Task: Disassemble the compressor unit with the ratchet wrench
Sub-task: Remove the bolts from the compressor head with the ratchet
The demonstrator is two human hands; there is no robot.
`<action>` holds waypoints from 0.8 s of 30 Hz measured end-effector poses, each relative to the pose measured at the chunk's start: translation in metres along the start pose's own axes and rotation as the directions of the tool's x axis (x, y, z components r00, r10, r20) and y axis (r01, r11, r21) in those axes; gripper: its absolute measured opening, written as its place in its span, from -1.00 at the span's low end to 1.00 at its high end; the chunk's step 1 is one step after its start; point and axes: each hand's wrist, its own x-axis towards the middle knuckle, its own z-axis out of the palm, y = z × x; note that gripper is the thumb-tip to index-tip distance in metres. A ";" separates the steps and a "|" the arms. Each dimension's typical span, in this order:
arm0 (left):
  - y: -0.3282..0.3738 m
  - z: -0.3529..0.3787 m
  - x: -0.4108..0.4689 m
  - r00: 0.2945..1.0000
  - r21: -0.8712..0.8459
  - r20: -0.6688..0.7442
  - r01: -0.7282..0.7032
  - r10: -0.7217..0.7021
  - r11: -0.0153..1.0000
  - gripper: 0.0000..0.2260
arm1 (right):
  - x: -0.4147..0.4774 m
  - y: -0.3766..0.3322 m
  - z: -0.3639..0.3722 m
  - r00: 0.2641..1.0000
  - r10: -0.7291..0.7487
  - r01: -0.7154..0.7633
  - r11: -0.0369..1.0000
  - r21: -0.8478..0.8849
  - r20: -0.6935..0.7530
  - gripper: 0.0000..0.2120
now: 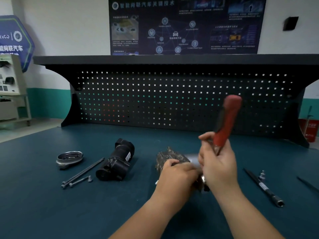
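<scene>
The grimy metal compressor body (pixel 170 157) lies on the blue bench mat (pixel 51 204) near the middle. My left hand (pixel 177 173) grips its near end from above. My right hand (pixel 218 163) holds the ratchet wrench (pixel 227 119) by its red handle, which points up and away; the wrench head is blurred and hidden between my hands at the compressor's right end. A black cylindrical housing (pixel 117 161) lies apart to the left.
A round metal cover (pixel 69 158) sits far left. Two long bolts (pixel 82 173) and a short bolt (pixel 89 178) lie beside the black housing. An extension bar (pixel 264 187) and a small socket (pixel 262 175) rest to the right. A black pegboard (pixel 172 100) backs the bench.
</scene>
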 end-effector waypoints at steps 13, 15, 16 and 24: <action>-0.001 -0.002 0.001 0.999 -0.014 -0.032 -0.001 0.001 1.000 -0.77 | 0.017 0.011 -0.016 0.761 0.585 -0.335 0.724 0.603 -0.280 -0.69; 0.000 -0.002 0.001 0.999 -0.012 -0.052 -0.010 0.010 1.000 -0.77 | 0.017 0.015 -0.016 0.693 0.668 -0.328 0.628 0.706 -0.271 -0.67; 0.000 -0.001 0.002 0.999 -0.002 -0.051 -0.009 0.009 1.000 -0.78 | 0.017 0.015 -0.015 0.707 0.649 -0.333 0.655 0.678 -0.280 -0.68; -0.007 -0.002 0.000 0.996 -0.051 -0.023 -0.091 0.089 0.995 -0.84 | -0.004 0.002 0.002 0.982 -0.124 0.149 0.973 -0.178 0.140 -0.73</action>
